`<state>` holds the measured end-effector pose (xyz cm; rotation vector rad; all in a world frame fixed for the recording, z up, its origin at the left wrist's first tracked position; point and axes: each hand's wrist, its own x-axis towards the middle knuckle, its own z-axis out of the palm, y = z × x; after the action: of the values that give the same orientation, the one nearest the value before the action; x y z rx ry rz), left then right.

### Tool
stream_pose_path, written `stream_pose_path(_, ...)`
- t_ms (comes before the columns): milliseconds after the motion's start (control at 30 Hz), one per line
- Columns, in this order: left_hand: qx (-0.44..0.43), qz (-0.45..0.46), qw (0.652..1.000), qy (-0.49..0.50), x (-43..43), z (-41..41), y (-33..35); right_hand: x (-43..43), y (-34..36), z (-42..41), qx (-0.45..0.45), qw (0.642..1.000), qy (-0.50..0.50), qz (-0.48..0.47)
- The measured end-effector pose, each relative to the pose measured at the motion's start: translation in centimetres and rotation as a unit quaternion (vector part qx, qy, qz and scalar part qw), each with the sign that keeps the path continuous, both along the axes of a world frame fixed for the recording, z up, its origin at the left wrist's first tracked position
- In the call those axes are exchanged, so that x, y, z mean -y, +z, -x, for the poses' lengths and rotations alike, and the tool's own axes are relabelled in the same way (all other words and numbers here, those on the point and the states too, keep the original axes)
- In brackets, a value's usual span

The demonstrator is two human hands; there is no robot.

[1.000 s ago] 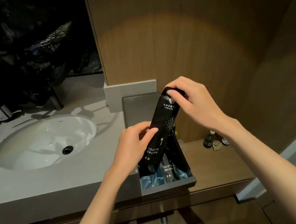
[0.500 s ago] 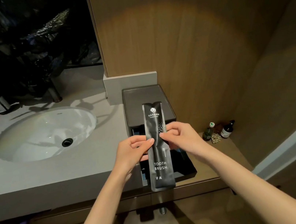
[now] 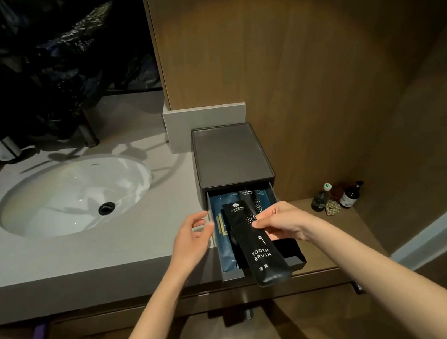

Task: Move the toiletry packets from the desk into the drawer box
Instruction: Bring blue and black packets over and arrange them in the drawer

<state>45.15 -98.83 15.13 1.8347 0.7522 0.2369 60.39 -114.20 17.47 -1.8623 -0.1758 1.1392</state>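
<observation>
My right hand [image 3: 281,223] pinches a long black packet marked TOOTH BRUSH [image 3: 258,246] at its right edge. The packet lies lengthwise over the pulled-out drawer [image 3: 295,263] of a dark grey drawer box [image 3: 228,154], its lower end sticking out past the drawer front. Inside the drawer lie blue packets [image 3: 222,227] and another black packet [image 3: 252,198]. My left hand [image 3: 193,237] hovers just left of the drawer with relaxed fingers, holding nothing.
A white oval sink [image 3: 72,194] is set in the grey counter [image 3: 99,257] to the left. Small bottles [image 3: 336,197] stand on the wooden shelf at the right. Wooden wall panels rise behind the box. Black plastic bags fill the back left.
The packet has come down from upright in both hands to lying over the open drawer. My left hand has let go and moved left; my right hand still pinches it.
</observation>
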Motion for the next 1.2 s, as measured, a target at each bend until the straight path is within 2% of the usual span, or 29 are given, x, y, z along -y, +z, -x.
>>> stream_pose_path(300, -0.015, 0.045, 0.999, 0.019, 0.1, -0.9, -1.7, -4.9, -3.6, -0.9, 0.108, 0.991, -0.075, 0.016)
stream_pose_path(700, -0.027, 0.087, 0.996, 0.005, 0.6, -1.6, -2.9, -6.4, -5.6, 0.3, 0.240, 0.967, -0.078, 0.019)
stream_pose_path(867, -0.024, 0.086, 0.996, -0.003, 1.0, -1.5, -2.9, -4.7, -4.8, 0.1, 0.319, 0.948, 0.006, -0.015)
stream_pose_path(967, -0.024, 0.079, 0.997, -0.009, 1.1, -1.5, -3.1, -2.8, -4.4, 0.0, 0.423, 0.891, 0.163, 0.007)
stream_pose_path(1067, -0.028, 0.063, 0.998, -0.012, 1.2, -1.6, -3.3, -1.5, -4.2, 0.6, 0.446, 0.836, 0.313, 0.064)
stream_pose_path(1200, -0.026, 0.033, 0.999, -0.014, 1.3, -1.9, -3.4, -1.7, -4.5, 1.5, 0.445, 0.824, 0.340, 0.084)
